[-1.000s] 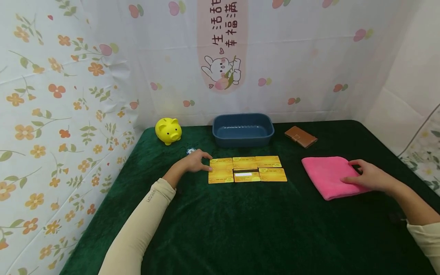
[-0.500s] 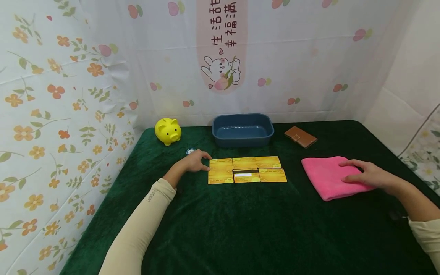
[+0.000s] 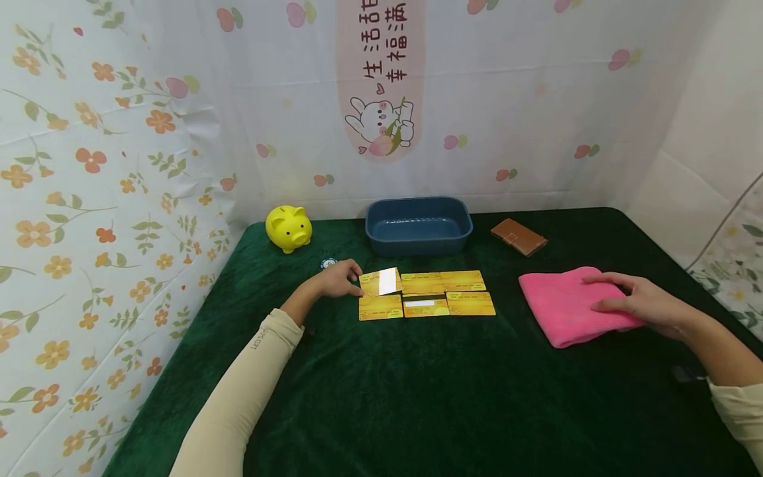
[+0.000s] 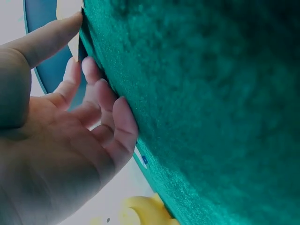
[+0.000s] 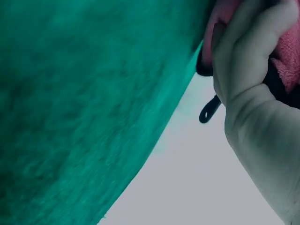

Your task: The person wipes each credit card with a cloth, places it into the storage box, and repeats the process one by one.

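Observation:
In the head view my left hand (image 3: 338, 278) pinches the left edge of a gold bank card (image 3: 371, 283), the upper left one in two rows of cards. That card is slightly tilted and a white glare covers its right part. Close up in the left wrist view, thumb and index finger meet on the card's edge (image 4: 74, 46), the other fingers bent near the cloth. On the right, my right hand (image 3: 650, 305) grips a folded pink towel (image 3: 557, 308) at its right side; some fingertips are hidden. Just below the lifted card lies another gold card (image 3: 381, 308).
Behind the cards stands a blue rectangular bin (image 3: 417, 248). A yellow piggy bank (image 3: 289, 228) and a poker chip (image 3: 329, 263) are at left. A brown wallet (image 3: 519, 237) lies back right, all on a dark green tablecloth (image 3: 417, 397).
The upper left card has been tilted up in my left fingers and now catches glare. My right index finger has shifted leftward over the towel. The head view has turned slightly.

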Demonstrator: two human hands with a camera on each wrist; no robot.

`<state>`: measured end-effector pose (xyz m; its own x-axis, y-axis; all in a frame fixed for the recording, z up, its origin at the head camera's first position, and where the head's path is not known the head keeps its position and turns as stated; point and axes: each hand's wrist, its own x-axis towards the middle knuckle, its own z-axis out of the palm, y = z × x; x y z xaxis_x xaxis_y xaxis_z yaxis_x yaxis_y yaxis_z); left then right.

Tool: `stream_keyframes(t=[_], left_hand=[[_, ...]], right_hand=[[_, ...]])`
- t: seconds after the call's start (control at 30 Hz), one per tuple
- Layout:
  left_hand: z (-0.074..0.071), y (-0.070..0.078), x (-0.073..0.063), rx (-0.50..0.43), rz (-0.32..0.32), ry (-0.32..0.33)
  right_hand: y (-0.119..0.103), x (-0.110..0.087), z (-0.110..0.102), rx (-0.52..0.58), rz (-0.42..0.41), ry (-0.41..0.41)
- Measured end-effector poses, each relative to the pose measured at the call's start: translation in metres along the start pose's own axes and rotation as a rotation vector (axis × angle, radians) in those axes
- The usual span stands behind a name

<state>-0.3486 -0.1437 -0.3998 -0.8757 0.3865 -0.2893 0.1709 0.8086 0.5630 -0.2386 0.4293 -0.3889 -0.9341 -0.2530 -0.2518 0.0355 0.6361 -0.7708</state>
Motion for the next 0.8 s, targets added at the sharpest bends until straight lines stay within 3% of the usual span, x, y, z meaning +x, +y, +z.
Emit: stream_keyframes(t=[0.3, 0.5, 0.8], left_hand=[[-0.002, -0.003, -0.001, -0.111, 0.017, 0.046], [0.001, -0.004, -0.003, -0.211, 0.023, 0.108], [0.005, -0.001, -0.007, -0.414, 0.046, 0.201]], right_hand=[[-0.026, -0.003, 0.017, 0.104, -0.052, 0.135], [-0.042, -0.001, 0.033, 0.244, -0.074, 0.156], [-0.056, -0.003, 0.05, 0.267, -0.092, 0.191]])
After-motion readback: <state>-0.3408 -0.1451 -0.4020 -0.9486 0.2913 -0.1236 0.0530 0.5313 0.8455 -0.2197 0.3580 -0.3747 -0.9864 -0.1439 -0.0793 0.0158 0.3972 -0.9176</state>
